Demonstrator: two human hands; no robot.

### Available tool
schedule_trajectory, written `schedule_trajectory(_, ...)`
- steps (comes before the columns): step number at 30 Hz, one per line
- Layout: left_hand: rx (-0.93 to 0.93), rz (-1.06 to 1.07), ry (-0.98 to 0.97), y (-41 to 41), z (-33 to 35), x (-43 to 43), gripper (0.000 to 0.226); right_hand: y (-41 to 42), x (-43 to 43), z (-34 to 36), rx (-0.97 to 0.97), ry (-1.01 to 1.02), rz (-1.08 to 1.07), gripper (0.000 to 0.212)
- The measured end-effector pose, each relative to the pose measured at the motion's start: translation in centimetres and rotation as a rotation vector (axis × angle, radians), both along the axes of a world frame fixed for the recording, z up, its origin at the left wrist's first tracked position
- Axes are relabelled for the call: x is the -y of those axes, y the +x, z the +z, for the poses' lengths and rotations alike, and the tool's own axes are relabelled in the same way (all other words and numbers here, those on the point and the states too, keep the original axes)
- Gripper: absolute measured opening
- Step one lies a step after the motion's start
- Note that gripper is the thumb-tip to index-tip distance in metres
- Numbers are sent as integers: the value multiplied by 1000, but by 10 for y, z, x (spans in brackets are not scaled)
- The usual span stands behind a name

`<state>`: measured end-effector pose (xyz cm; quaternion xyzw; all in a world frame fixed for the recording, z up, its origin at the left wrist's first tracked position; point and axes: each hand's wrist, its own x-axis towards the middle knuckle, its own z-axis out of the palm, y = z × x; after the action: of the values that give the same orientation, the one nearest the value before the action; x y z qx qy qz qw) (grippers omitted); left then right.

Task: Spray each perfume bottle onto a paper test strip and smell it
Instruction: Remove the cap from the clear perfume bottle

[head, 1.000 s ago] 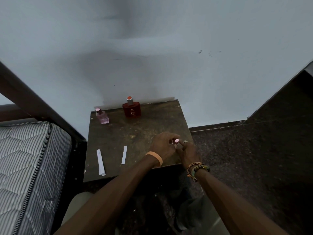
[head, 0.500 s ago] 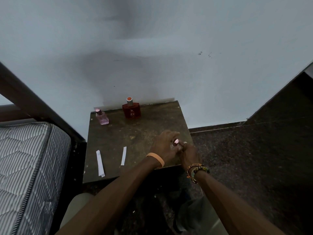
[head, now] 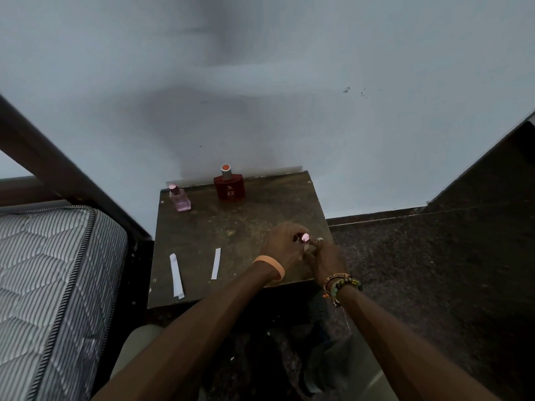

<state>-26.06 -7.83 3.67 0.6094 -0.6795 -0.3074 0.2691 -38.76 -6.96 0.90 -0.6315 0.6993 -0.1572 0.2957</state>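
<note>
My left hand (head: 279,244) is closed around a small perfume bottle with a shiny pink cap (head: 304,237), held just above the front right corner of the brown table (head: 231,224). My right hand (head: 327,256) meets it from the right, fingertips pinching the bottle just under the cap. The bottle's body is mostly hidden by my fingers. A small pink bottle (head: 180,199) and a red square bottle (head: 229,186) stand upright at the table's back edge. Two white paper strips lie flat near the front: a longer one (head: 176,274) and a shorter one (head: 216,263).
A striped mattress (head: 52,285) on a dark bed frame (head: 58,166) flanks the table on the left. A pale wall (head: 289,111) rises right behind the table. Dark speckled floor (head: 434,270) spreads to the right.
Both hands, with the pink-capped bottle between them, have shifted slightly lower and stayed together. The standing bottles and the strips have not moved.
</note>
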Motion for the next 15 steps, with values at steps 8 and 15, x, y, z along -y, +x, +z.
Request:
schedule_trajectory(8,-57,-16,-44,9,20,0,16,5,-3,29,-13,-86,-70,48)
schedule_trajectory(15,-18,33,-90,46,41,-5,23,38,-13,69,236,-334,-14,24)
